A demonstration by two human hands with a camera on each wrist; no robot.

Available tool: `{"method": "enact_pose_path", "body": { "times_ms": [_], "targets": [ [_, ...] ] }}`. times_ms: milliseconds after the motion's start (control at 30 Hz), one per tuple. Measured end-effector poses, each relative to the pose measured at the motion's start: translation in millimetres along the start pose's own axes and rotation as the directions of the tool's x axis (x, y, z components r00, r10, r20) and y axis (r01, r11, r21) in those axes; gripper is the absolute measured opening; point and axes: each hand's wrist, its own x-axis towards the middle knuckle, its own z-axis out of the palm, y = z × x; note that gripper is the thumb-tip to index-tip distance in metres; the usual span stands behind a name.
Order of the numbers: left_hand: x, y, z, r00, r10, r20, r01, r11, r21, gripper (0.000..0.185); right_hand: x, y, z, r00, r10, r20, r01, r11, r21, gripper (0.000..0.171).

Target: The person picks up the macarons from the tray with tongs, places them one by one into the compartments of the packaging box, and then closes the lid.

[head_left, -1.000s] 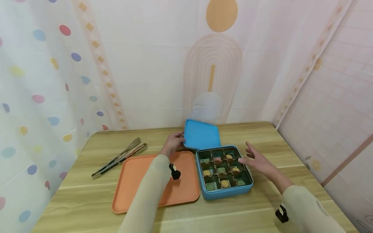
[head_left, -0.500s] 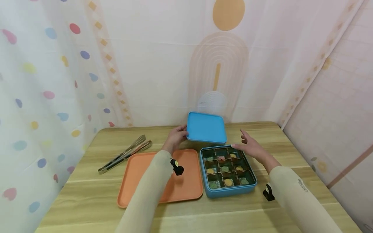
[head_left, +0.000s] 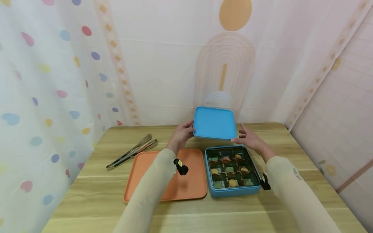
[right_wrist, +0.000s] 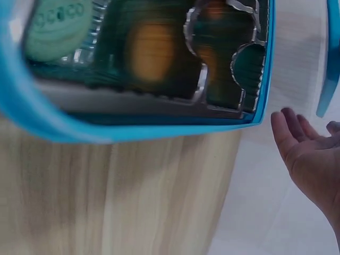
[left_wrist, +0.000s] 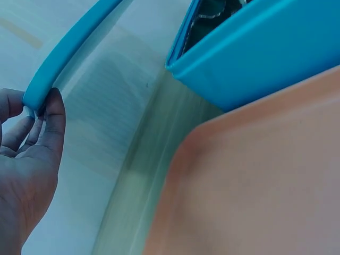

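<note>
- Left hand (head_left: 182,136): its grip is closed on the left edge of the blue lid (head_left: 215,123); in the left wrist view the fingers (left_wrist: 53,114) curl against the rim of the lid (left_wrist: 64,50), pinching it; the lid is held above the surface, tilted with its far edge higher, behind the open tin.
- Right hand (head_left: 250,139): fingers straight and spread, a wide, empty grip; it hovers at the lid's right front corner, whether touching cannot be told from the head view; in the right wrist view the palm (right_wrist: 311,154) faces up, apart from the lid's edge (right_wrist: 332,58).
- Blue tin (head_left: 231,191): rests open on the surface, just below and in front of the lid; its dark insert forms a three-by-three grid of compartments; green, yellow, orange and pink pieces lie in them; the right wrist view shows a green piece (right_wrist: 56,26) and an orange piece (right_wrist: 151,50) close up.
- Orange tray (head_left: 145,181): lies flat just left of the tin, their sides nearly touching; the left forearm crosses above it.
- Metal tongs (head_left: 132,151): lie on the surface beyond the tray's far left corner, well apart from both hands.
- Wooden surface (head_left: 204,213): carries tin, tray and tongs; patterned curtains hang behind and at both sides.
</note>
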Motion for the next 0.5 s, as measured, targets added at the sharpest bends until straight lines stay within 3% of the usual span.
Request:
{"method": "enact_pose_path", "body": {
  "times_ms": [267, 500],
  "targets": [
    [-1.0, 2.4, 8.1, 0.999, -0.004, 0.034, 0.005, 1.0, -0.016, 0.05, 8.7, 4.2, -2.8, 0.998, -0.055, 0.026, 0.054, 0.998, 0.045, 0.1],
    [-3.7, 2.4, 5.0, 0.997, -0.018, 0.076, 0.016, 1.0, 0.024, 0.054, 8.3, 2.1, -2.1, 1.0, -0.021, 0.003, 0.021, 0.999, 0.039, 0.1]
  ]
}}
